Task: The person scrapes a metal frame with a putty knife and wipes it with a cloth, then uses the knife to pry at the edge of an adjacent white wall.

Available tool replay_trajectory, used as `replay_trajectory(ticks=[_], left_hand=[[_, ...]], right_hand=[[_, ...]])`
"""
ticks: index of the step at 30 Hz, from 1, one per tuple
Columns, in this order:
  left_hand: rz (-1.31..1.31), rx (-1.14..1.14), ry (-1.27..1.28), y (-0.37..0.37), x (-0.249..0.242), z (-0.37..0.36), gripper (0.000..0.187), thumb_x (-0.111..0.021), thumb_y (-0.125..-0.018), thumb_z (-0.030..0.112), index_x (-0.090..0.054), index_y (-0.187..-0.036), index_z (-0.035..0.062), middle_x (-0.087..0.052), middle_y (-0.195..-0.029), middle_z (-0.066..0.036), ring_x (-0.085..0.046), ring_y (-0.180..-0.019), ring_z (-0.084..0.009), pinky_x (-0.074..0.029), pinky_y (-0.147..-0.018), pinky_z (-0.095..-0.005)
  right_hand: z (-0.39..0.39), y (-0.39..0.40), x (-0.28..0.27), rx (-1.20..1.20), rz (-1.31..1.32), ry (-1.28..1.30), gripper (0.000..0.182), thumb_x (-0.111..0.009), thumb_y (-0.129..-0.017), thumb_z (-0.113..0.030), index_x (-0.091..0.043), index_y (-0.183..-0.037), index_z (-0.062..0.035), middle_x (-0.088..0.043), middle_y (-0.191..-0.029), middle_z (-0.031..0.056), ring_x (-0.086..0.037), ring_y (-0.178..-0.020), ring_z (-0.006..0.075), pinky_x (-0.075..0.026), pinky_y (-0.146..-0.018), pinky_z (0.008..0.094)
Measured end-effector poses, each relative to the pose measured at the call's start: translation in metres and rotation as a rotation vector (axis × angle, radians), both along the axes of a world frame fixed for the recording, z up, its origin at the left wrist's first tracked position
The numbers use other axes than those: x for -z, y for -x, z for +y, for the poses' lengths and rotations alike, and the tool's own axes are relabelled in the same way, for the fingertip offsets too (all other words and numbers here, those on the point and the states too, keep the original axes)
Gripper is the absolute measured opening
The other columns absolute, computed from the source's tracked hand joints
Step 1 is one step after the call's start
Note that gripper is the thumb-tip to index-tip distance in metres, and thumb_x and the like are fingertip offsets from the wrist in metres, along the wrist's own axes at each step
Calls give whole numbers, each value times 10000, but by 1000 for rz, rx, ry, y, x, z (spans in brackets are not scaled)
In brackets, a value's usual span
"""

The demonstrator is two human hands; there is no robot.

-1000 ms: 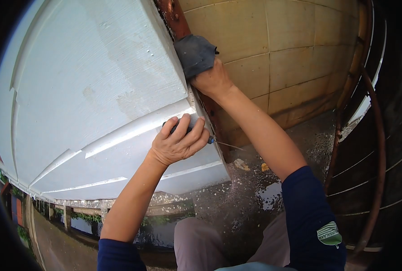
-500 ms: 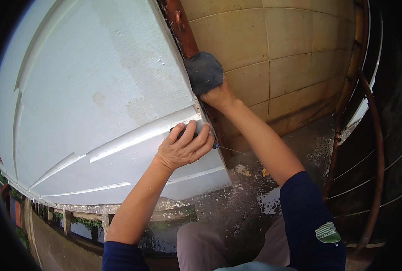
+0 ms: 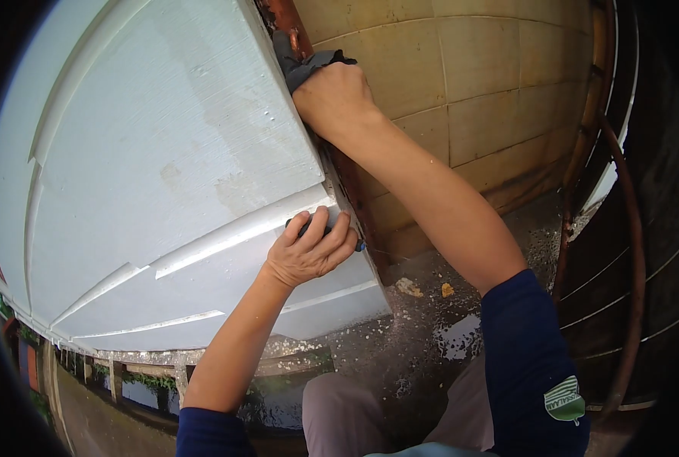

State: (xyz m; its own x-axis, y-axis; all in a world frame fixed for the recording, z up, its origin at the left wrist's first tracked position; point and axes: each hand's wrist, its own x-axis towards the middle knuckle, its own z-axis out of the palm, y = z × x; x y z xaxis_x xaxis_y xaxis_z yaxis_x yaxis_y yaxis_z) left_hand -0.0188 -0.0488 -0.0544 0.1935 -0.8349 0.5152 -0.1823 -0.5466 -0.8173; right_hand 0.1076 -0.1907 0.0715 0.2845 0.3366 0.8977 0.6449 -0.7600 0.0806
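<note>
A crumpled dark grey sheet [image 3: 303, 70] lies against a red-brown post [image 3: 286, 17], just beside the right-hand edge of a white wall [image 3: 179, 129]. The person's right hand [image 3: 336, 91] grips it with the fingers curled inward, knuckles up; the fingertips are hidden, so how tightly they close cannot be told. The sheet's ragged upper edge sticks out past the knuckles.

Nearer the person, at the wall's lower right corner, the left hand [image 3: 309, 247] rests with bent, slightly parted fingers wrapped over a dark tool with a blue end [image 3: 361, 245]. Most of this tool is covered by the hand.

To the right of the wall, beyond the post, is a stained tan tiled surface [image 3: 477, 84]. Below the wall's corner spreads wet, speckled ground [image 3: 362, 335], with a small yellow scrap [image 3: 447, 290], a paler scrap [image 3: 408, 287] and a shiny puddle [image 3: 458, 335]. A rusty curved pipe [image 3: 634, 251] stands well apart from the wall, far right. The person wears navy sleeves [image 3: 518, 335], one bearing a green leaf badge [image 3: 564, 400].
</note>
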Motion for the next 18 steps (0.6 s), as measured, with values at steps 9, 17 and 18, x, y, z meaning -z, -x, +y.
replay_trajectory(ticks=[9,17,18], left_hand=[[10,22,57,2,10,0,159,-621,-832,260,-621,-991,255,-631,-1178,31,-572,-1078,-236,-368,-967,-405],[5,20,57,-1,10,0,156,-607,-841,256,-618,-996,260,-633,-1180,32,-567,-1087,-233,-362,-975,-402],[14,20,58,0,11,0,155,-606,-842,256,-618,-996,260,-633,-1181,32,-566,-1089,-233,-361,-976,-402]], right_hand=[[3,-10,39,-135,-74,-66,96,-598,-729,-99,-681,-704,-57,-658,-663,151,-682,-611,326,-552,-535,430],[2,-13,5,-76,12,3,100,-585,-768,-97,-655,-739,-31,-677,-719,190,-699,-662,358,-573,-560,437],[2,-10,7,-81,25,-14,103,-585,-768,-94,-661,-741,-31,-677,-721,191,-699,-663,357,-575,-563,437]])
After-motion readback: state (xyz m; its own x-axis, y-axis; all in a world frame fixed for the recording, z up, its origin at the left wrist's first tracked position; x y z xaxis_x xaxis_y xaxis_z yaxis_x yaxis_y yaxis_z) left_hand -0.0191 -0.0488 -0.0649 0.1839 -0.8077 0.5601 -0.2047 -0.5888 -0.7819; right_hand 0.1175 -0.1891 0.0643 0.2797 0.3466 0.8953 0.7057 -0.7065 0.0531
